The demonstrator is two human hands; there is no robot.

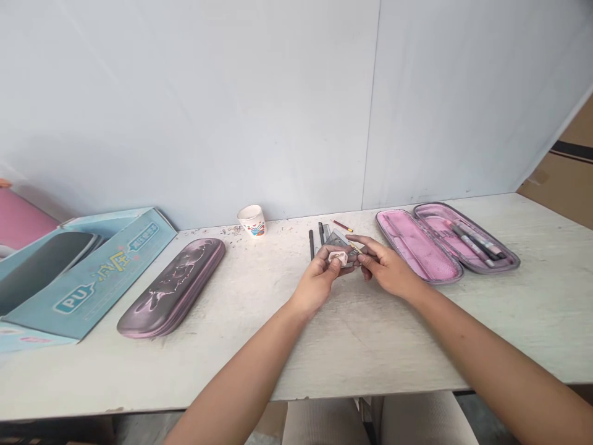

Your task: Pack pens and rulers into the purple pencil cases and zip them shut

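Observation:
My left hand (319, 272) is closed on a small pale pink pencil sharpener (338, 258), thumb pressed on its near side. Close beside it, my right hand (384, 266) pinches a thin yellowish pencil (356, 248), mostly hidden by the fingers. Both hands are over the white table, fingertips almost meeting. Just behind them lie a dark pen (311, 244), a second black pen (321, 232) and a clear ruler-like sheet (337, 238), partly covered by the hands. A dark red pencil (341, 225) with a yellow end lies farther back.
An open pink pencil case (419, 250) with several markers (477, 244) lies at right. To the left are a closed dark pencil case (173, 287) and a blue box (111, 272) holding a dark case (41, 266). A paper cup (252, 221) stands near the wall beside scattered shavings (227, 231).

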